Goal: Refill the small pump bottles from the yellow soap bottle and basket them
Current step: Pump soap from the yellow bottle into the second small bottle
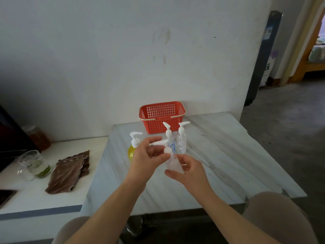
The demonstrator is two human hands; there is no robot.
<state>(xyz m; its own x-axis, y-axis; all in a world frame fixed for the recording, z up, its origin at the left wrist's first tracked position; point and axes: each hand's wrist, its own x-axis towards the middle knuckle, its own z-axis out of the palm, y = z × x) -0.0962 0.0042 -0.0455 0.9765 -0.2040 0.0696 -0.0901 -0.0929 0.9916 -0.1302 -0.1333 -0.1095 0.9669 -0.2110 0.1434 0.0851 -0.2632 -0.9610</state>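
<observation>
Left hand (pixel 146 155) pinches the pump head of a small pump bottle (pixel 173 164) at centre frame; right hand (pixel 186 170) grips its body. Red basket (pixel 151 127) holds nothing visible, and two small bottles (pixel 182 143) stand unfilled before it (so refilling appears barely begun).

Both forearms are bare to the bottom of the frame, with no sleeves, watch or rings showing. The left hand (pixel 146 156) and right hand (pixel 189 170) are ungloved, with short, unpainted nails. At the lower corners, both knees are covered in plain beige-taupe cloth.
</observation>
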